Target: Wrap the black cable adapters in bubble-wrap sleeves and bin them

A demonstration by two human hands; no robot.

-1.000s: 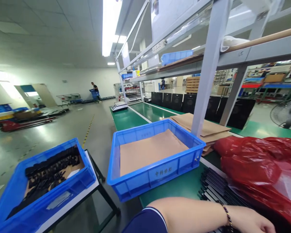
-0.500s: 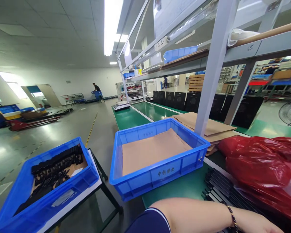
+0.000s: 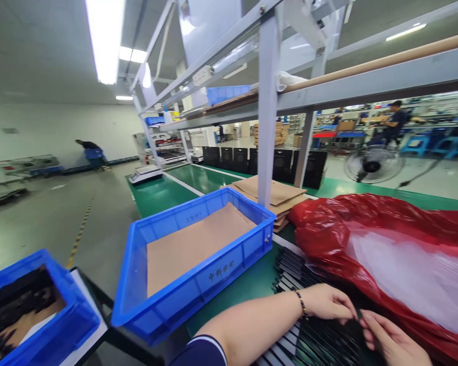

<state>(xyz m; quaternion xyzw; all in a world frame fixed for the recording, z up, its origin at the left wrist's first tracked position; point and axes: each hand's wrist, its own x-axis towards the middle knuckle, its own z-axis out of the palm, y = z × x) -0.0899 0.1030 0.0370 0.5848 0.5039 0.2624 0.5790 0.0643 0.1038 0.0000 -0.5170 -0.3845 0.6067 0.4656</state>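
Note:
My left hand (image 3: 330, 302), a beaded bracelet at its wrist, lies on a row of flat black strips (image 3: 293, 269) on the green bench, its fingers pinched round one strip. My right hand (image 3: 389, 340) sits beside it at the lower right, fingers curled on the same stack of black strips. A red plastic bag (image 3: 366, 229) with white sheet inside lies just behind both hands. A blue bin (image 3: 198, 284) lined with brown cardboard stands to the left of the hands.
A second blue bin (image 3: 30, 325) holding black parts rests on a small stand at the lower left. Cardboard sheets (image 3: 275, 195) are stacked behind a grey shelf post (image 3: 267, 117). Black boxes line the conveyor. A fan and seated people are at the far right; one person bends far left.
The view has swung right. My left hand reached forward onto the black strips and my right hand has come into view beside it.

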